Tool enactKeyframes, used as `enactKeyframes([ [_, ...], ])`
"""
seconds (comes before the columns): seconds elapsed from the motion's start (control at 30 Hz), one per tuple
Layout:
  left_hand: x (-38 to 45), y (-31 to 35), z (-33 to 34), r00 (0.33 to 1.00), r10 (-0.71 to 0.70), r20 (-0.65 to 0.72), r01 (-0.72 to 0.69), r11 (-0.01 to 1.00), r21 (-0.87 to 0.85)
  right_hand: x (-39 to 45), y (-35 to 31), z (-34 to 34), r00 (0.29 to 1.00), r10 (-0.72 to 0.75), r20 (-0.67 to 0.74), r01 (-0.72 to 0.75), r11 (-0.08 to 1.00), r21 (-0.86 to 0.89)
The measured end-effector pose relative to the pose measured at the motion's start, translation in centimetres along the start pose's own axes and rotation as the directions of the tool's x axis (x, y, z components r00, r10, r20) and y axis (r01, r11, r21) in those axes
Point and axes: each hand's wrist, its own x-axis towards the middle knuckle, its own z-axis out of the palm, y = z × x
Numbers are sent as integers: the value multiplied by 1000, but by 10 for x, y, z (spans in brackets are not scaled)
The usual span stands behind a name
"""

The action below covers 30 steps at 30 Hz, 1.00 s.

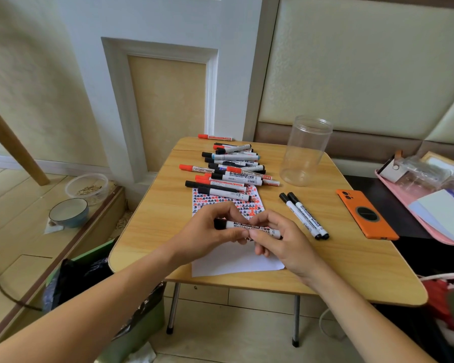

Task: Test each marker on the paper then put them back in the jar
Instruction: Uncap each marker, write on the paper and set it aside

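Squarely at the frame's six o'clock, over the near end of the paper (pixel 236 260): one black-capped whiteboard marker (pixel 247 227), held level, long axis running nine to three with a slight dip toward four. Left hand (pixel 212 233) curled round the cap end at nine o'clock of the barrel; right hand (pixel 278 241) pinching the barrel's tail at three, fingers closed on it. Both hands clamped on the same pen, so neither nearer than the other. Cap apparently on; likely next a straight pull apart along that nine-to-three axis, left taking the cap, right keeping the body for writing. Directly under the pen, bare white sheet; at twelve o'clock from the hands, rows of red and black test marks already covering the far part of the page. Beyond that, at twelve, a loose pile of markers (pixel 231 169) lying mostly crosswise on the table (pixel 168 205). At two o'clock, well apart from the hands, the clear jar (pixel 306 150), upright and seemingly empty. At three o'clock, two black markers (pixel 304 216) side by side, touching, and farther right an orange phone (pixel 366 214).
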Motion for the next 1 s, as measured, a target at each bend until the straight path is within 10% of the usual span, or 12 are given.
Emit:
enactKeyframes([
  [0.4, 1, 3, 2, 1000, -19, -4, 19, 1000, -23, -1, -5, -4, 999, -39, 37, 39, 999, -25],
  [0.57, 8, -8, -4, 1000, 8, -16, -4, 969, 245, 2, 1, -12, 973, -231, 3, 204, 856, -475],
  [0.8, 10, -34, -27, 996, 19, -86, 63, 519, 852, 15, 32, -36, 873, -438, -216, 66, 544, -836],
  [1.0, 10, -43, -39, 995, -38, -92, 100, 424, 900, 17, 44, -49, 827, -462, -321, -177, 327, -928],
])
